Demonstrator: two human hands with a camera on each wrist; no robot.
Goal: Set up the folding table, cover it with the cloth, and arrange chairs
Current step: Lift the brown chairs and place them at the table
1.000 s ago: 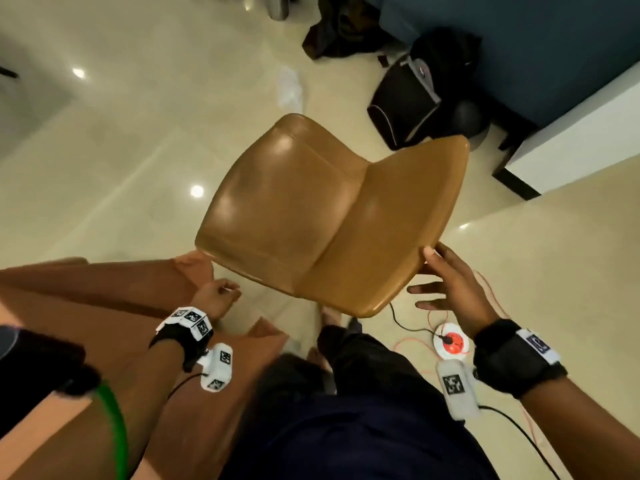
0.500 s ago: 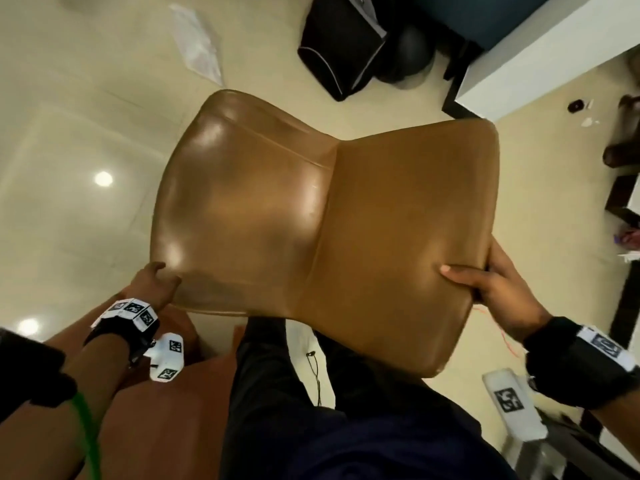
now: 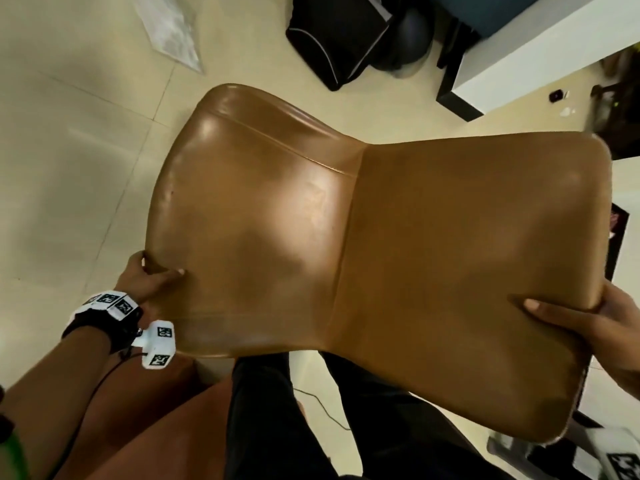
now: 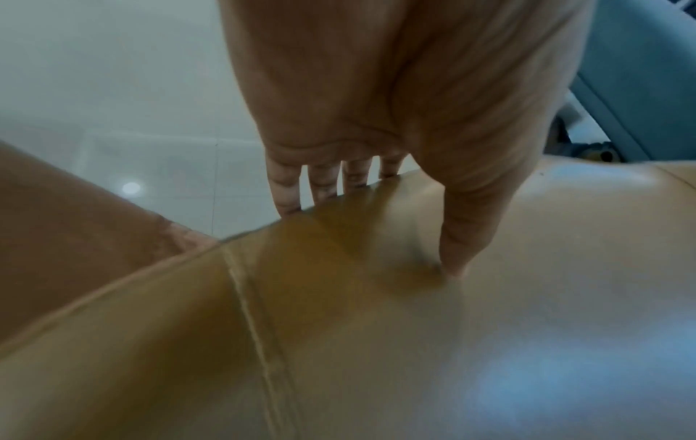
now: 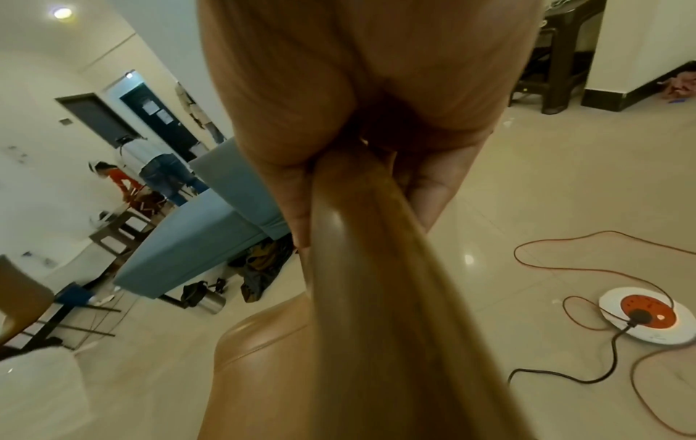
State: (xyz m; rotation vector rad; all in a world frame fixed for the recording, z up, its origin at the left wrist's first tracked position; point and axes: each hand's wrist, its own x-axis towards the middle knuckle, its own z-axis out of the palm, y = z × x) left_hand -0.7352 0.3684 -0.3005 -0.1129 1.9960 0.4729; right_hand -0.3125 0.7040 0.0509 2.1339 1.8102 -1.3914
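A tan leather chair [image 3: 346,220] fills the head view, lifted close in front of me and seen from above. My left hand [image 3: 152,275] grips the seat's left edge, thumb on top [image 4: 452,262] and fingers [image 4: 320,184] curled under the rim. At the backrest's top edge my right hand [image 3: 588,323] holds on, thumb across the front face and fingers behind. In the right wrist view the backrest edge [image 5: 369,238] runs between thumb and fingers. An orange-brown cloth [image 3: 121,427] covers a surface at the lower left, beside the chair.
A black bag [image 3: 339,36] and a white block [image 3: 519,57] lie on the tiled floor beyond the chair. A round extension reel [image 5: 644,318] with orange and black cables sits on the floor at the right. A blue sofa [image 5: 211,226] and people stand farther off.
My right hand went from hovering open by the backrest to gripping its edge. The left hand closed on the seat rim. The chair has risen and come closer to me.
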